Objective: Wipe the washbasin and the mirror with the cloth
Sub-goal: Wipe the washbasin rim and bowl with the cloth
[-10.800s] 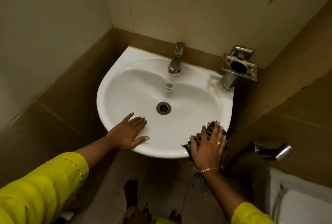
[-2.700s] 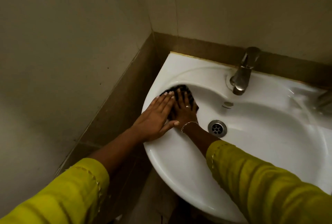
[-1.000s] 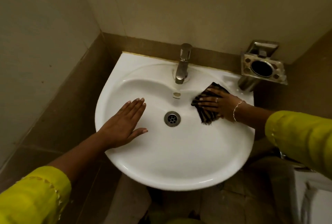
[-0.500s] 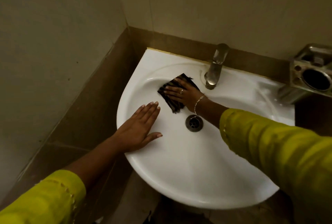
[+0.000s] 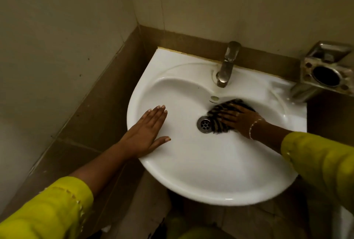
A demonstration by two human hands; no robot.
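Note:
The white washbasin (image 5: 220, 177) fills the middle of the view, mounted in a tiled corner. A dark striped cloth (image 5: 220, 120) lies in the bowl just right of the drain (image 5: 204, 124). My right hand (image 5: 239, 119) presses flat on the cloth, fingers pointing left. On the basin's left rim rests my left hand (image 5: 148, 133), flat, fingers together and holding nothing. No mirror is in view.
A metal tap (image 5: 227, 64) stands at the back of the basin. A metal holder (image 5: 325, 74) is fixed to the wall at the right. Brown tiles line the walls beside the basin; the floor shows below it.
My right hand has slid the cloth from the bowl's back left, near the tap, to the right side of the drain. My left hand stays on the left rim.

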